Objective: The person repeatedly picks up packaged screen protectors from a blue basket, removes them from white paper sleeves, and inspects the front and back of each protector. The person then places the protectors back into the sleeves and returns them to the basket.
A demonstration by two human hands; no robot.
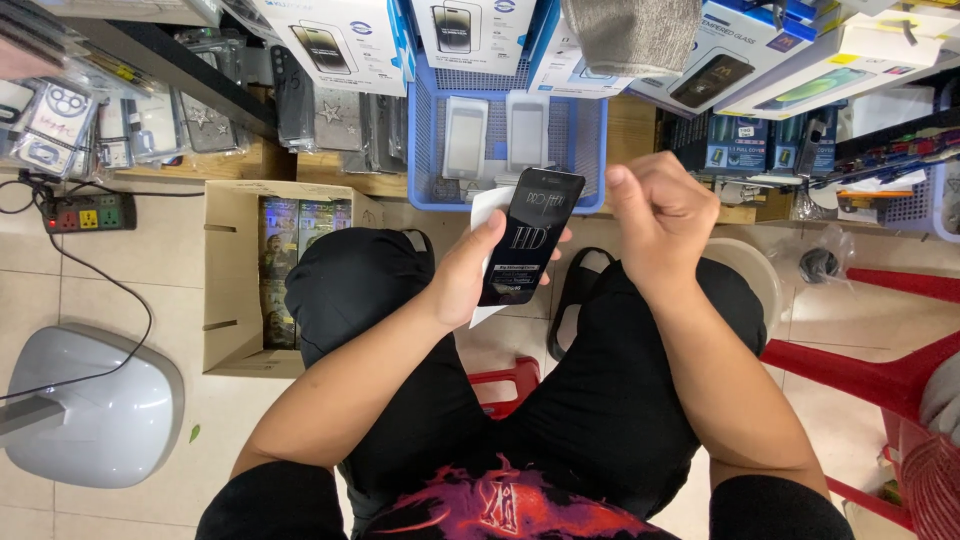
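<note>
A flat black screen-protector packet was held upright in the left hand, fingers wrapped round its lower left edge, with a white sheet behind it. It was kept in mid-air above the knees, just in front of the blue basket. The right hand was closed in a fist beside the packet; whether anything was pinched in it could not be told. The packet was judged light, thin, stiff, glossy and breakable, best gripped by its long edges.

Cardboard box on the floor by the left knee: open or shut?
Open. The cardboard box has no closed top; its flaps stand apart and dark packets show inside, stacked along the right side.
</note>
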